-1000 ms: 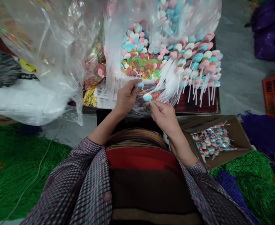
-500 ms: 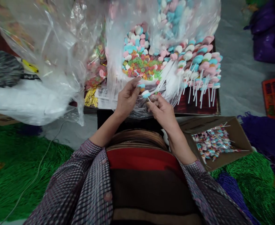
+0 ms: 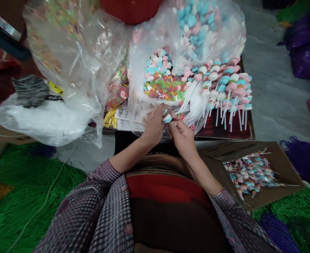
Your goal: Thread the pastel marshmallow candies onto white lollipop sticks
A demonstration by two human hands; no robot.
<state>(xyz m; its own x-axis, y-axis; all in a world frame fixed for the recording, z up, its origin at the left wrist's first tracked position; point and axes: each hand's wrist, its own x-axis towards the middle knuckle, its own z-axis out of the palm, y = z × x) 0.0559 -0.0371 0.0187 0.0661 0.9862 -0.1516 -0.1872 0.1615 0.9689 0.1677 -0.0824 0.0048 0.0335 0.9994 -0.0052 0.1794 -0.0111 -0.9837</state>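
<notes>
At the front edge of the table, my left hand (image 3: 155,123) is closed around small candies, its fingertips against the blue-and-white marshmallow (image 3: 167,118). My right hand (image 3: 182,135) pinches just below that marshmallow, on its white stick, which the fingers mostly hide. Both hands almost touch. Just beyond them lies a pile of green, orange and red gummy rings (image 3: 165,86), with loose pink, white and blue marshmallows (image 3: 160,61) behind. A bundle of white sticks (image 3: 193,98) rests to the right, beside several finished marshmallow skewers (image 3: 230,82) stacked with their sticks toward me.
Clear plastic bags (image 3: 78,66) of candy cover the table's left and back. A striped grey cloth (image 3: 30,91) and a yellow cutter (image 3: 56,88) lie at left. A cardboard box (image 3: 286,165) of wrapped skewers stands at lower right. Green stringy material (image 3: 23,196) covers the floor.
My hands have come together, and the left-hand candy has met the marshmallow on the stick. The view has shifted, so a red round object shows at the top.
</notes>
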